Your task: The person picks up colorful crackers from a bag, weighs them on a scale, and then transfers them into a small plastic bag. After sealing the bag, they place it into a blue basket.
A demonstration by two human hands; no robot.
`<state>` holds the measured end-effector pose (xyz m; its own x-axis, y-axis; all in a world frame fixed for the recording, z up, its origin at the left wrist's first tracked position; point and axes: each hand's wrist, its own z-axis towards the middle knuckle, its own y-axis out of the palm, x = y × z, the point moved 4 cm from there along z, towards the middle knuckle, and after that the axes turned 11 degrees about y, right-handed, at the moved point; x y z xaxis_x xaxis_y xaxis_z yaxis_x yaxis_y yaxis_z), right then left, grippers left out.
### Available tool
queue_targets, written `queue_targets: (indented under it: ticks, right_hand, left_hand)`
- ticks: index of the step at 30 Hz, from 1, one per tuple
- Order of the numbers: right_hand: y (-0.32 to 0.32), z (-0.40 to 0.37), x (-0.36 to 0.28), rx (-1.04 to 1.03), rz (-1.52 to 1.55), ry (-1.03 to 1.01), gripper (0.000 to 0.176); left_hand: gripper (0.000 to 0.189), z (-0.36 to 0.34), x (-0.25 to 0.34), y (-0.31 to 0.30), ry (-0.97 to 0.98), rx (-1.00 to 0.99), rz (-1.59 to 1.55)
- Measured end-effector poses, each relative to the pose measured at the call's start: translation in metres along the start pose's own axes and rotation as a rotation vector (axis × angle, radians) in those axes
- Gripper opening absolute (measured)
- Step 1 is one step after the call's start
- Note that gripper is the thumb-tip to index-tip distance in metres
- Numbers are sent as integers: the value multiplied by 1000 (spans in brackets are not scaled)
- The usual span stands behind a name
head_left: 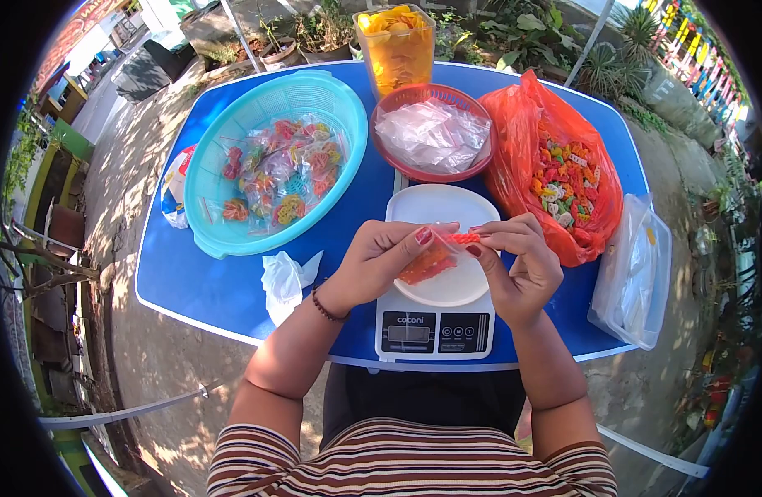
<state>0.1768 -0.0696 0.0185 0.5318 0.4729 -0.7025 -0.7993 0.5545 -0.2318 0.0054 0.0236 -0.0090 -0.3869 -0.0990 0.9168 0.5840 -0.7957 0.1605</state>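
Observation:
Over the kitchen scale [435,319], my left hand [385,257] is closed on a small clear plastic bag [428,263] with orange-red pieces inside. My right hand [518,261] pinches a red twisted piece [461,238] at the bag's mouth, thumb and forefinger together. Under both hands lies the scale's round white plate [439,203], partly hidden by them. To the right of my right hand, an open red plastic bag [513,157] holds many small colourful pieces [566,178]. A red basket [389,157] with clear plastic bags [435,137] stands behind the scale.
A turquoise basin [200,186] on the left holds several filled packets [290,170]. At the back stands a clear tub [395,54] of yellow-orange chips. A clear plastic box [634,282] sits at the right edge of the blue table [166,277]. White crumpled plastic [286,286] lies front left.

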Motion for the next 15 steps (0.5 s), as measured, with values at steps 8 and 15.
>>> queue_targets:
  ticks: [8,15]
  right_hand:
    - [-1,-7,3,86,46,3,18]
    - [10,-8,-4,-63,-9,-14,14]
  left_hand:
    - [40,-1,0,-1,-17,-17,48]
    - [35,-1,2,2,20,-24,78]
